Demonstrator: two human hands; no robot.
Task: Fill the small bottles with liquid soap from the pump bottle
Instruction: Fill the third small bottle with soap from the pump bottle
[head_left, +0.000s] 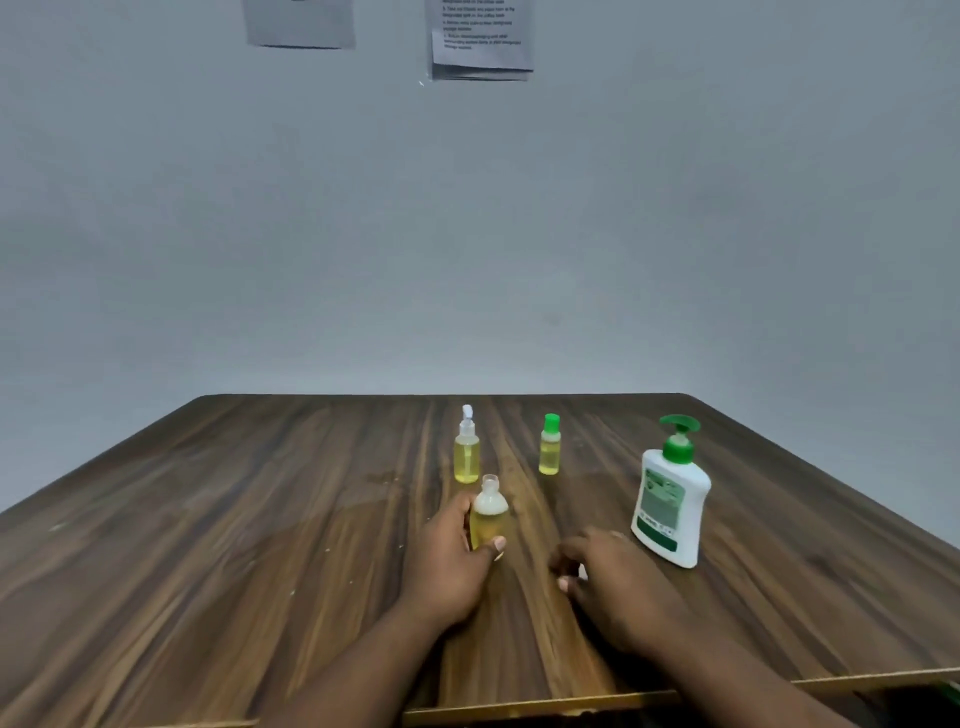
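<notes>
Okay so, biggest thing first: a plain grey wall (467, 234) fills the top half, with two sheets of paper (480, 41) stuck up around 12 o'clock, print too blurry to read. Below that is a dark wood-grain table (208, 545).

Both forearms come in from 6 o'clock. The left hand (447, 561) is wrapped around an uncapped small bottle (488, 514), fingers curled behind it and thumb across the front. The bottle stands upright on the table, roughly two-thirds full of yellow liquid.

Using that bottle as the clock centre: the right hand (618, 582) sits on the table at about 4 o'clock, fingers curled in, and it looks like they're pinching a white bit (582, 571). Can't tell what it is.

The white pump bottle (670, 504) with the green pump stands at 3 o'clock, just beyond the right hand, not touched.

A small spray bottle (466, 452) with a white top is just behind at 12 o'clock, full of yellow. A green-capped bottle (549, 452), the smallest, stands at about 1 o'clock, also yellow inside.
</notes>
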